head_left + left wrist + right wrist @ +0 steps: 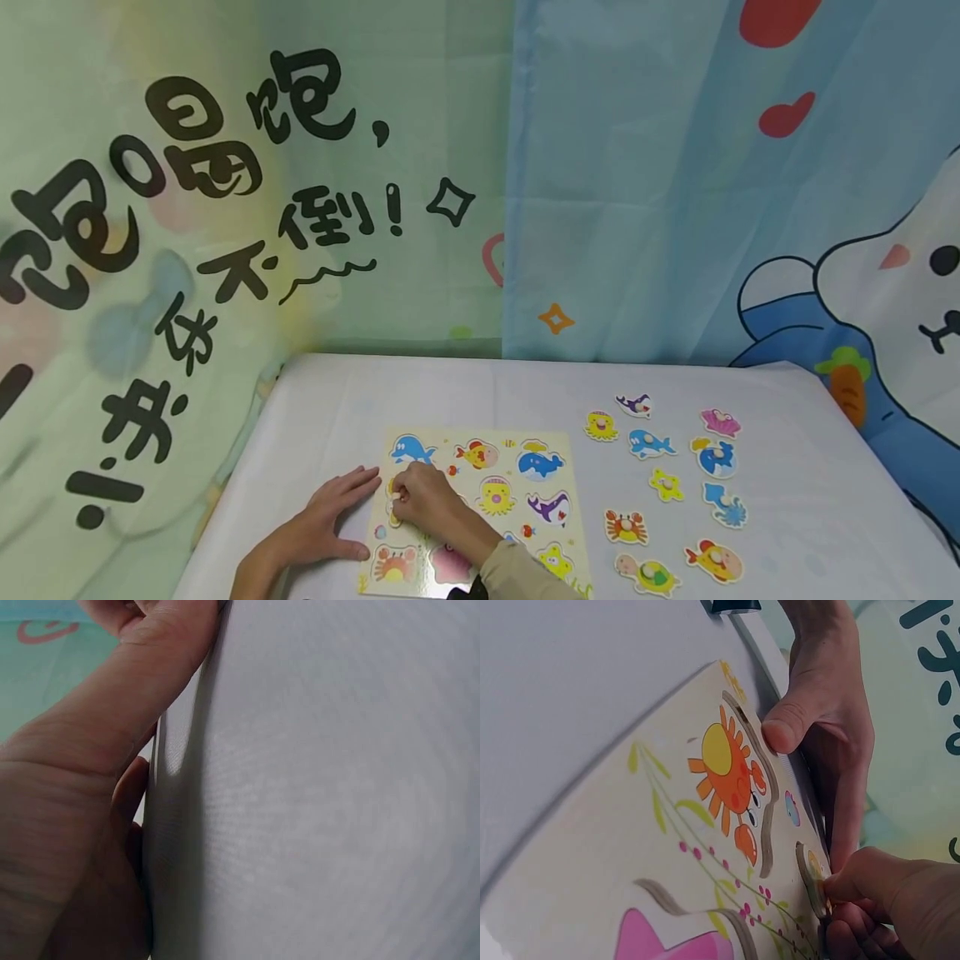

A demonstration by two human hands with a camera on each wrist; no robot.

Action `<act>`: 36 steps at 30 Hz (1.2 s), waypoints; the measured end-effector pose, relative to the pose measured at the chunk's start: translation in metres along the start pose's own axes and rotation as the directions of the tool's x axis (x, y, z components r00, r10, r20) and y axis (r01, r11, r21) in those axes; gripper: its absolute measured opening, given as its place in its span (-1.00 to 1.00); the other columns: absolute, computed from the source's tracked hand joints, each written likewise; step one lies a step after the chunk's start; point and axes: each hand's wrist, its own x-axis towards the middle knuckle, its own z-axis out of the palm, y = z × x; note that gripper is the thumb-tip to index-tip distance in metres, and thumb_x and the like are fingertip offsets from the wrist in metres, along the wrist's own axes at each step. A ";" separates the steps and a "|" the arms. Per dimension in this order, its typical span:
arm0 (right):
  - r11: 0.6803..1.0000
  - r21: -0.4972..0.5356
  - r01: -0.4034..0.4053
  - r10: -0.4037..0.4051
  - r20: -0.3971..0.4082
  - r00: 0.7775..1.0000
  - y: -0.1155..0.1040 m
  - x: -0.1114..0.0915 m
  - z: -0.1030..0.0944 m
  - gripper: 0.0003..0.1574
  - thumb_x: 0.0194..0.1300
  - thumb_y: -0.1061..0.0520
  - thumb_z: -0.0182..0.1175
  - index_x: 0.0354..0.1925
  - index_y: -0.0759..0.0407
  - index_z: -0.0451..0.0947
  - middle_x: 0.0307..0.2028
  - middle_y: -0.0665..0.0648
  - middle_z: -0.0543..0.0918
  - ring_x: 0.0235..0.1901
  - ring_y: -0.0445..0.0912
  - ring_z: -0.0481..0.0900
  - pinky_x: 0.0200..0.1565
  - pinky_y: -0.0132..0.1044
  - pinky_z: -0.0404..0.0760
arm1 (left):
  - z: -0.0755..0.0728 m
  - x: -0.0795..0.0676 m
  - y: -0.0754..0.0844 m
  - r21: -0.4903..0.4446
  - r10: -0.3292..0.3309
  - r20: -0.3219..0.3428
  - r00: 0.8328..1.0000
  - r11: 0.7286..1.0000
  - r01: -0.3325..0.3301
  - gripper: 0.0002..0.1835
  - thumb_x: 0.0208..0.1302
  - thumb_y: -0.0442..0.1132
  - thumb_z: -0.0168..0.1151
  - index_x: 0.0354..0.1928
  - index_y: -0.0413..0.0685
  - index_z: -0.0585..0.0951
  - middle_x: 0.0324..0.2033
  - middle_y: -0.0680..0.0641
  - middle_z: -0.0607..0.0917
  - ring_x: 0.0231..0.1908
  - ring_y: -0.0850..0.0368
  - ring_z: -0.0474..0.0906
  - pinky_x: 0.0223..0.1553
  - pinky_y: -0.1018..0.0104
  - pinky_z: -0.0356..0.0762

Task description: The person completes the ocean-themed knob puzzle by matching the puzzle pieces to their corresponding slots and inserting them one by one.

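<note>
White cloth table [795,533]; flat left hand [330,521] steadies wooden puzzle board [517,500]; right hand [423,500] pinches small piece [393,493].

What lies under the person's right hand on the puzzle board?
The right hand pinches a small yellow piece at a recess near the puzzle board's left edge. The fingers cover most of that piece, so its picture cannot be told.

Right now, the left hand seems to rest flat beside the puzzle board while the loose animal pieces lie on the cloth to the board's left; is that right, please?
Not quite: the loose animal pieces lie to the right of the puzzle board, as the head view shows. The left hand does rest flat beside the board.
</note>
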 end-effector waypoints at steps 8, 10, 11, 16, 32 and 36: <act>1.000 -0.015 -0.009 0.009 0.023 1.000 -0.001 0.000 0.001 -0.87 -0.05 0.26 0.31 -0.41 0.20 0.70 -0.54 -0.04 0.50 -0.54 -0.33 0.24 -0.45 -0.57 0.21 | 0.001 0.000 -0.001 0.006 0.011 0.002 1.000 1.000 -0.011 0.00 -0.04 0.25 0.42 0.42 0.00 0.30 0.43 -0.11 0.32 0.41 -0.29 0.13 0.30 0.05 0.01; 1.000 -0.020 -0.002 0.002 0.026 1.000 -0.002 -0.001 0.001 -0.89 -0.05 0.27 0.32 -0.42 0.20 0.69 -0.55 -0.05 0.48 -0.54 -0.33 0.23 -0.46 -0.57 0.21 | 0.002 0.000 -0.001 0.006 0.014 -0.002 1.000 1.000 -0.014 0.00 -0.05 0.23 0.44 0.42 -0.01 0.31 0.43 -0.11 0.32 0.41 -0.29 0.13 0.30 0.02 0.02; 1.000 -0.020 0.001 -0.001 0.028 1.000 -0.002 -0.001 0.001 -0.89 -0.05 0.27 0.32 -0.42 0.20 0.69 -0.56 -0.06 0.47 -0.54 -0.33 0.23 -0.46 -0.57 0.20 | 0.002 0.000 -0.001 0.002 0.018 -0.005 1.000 1.000 -0.018 0.00 -0.05 0.22 0.44 0.42 -0.02 0.31 0.42 -0.12 0.32 0.41 -0.29 0.13 0.30 0.04 0.01; 0.999 -0.038 0.008 -0.007 0.038 0.999 -0.002 -0.001 0.002 -0.89 -0.06 0.27 0.32 -0.43 0.17 0.68 -0.56 -0.08 0.42 -0.55 -0.33 0.20 -0.47 -0.57 0.17 | 0.002 0.000 -0.001 -0.001 0.033 -0.020 0.999 0.999 -0.033 0.00 -0.06 0.21 0.45 0.41 -0.05 0.32 0.42 -0.14 0.32 0.40 -0.29 0.14 0.34 0.27 -0.07; 0.996 0.083 -0.009 0.001 0.097 0.995 0.006 -0.004 -0.002 -0.82 0.03 0.36 0.25 -0.31 0.27 0.68 -0.50 -0.01 0.56 -0.49 -0.38 0.27 -0.39 -0.62 0.33 | 0.002 -0.002 0.002 0.014 0.066 -0.030 0.997 0.998 -0.066 -0.01 -0.06 0.18 0.47 0.40 -0.08 0.33 0.40 -0.18 0.35 0.38 -0.31 0.17 0.34 0.31 -0.03; 0.994 0.110 -0.013 0.002 0.095 0.995 0.008 -0.004 -0.002 -0.78 0.05 0.32 0.28 -0.24 0.28 0.68 -0.45 0.03 0.62 -0.46 -0.38 0.33 -0.32 -0.60 0.41 | 0.003 -0.001 0.000 0.004 0.049 -0.029 0.998 0.999 -0.049 -0.02 -0.06 0.19 0.47 0.41 -0.03 0.33 0.41 -0.14 0.34 0.38 -0.31 0.16 0.35 0.35 -0.07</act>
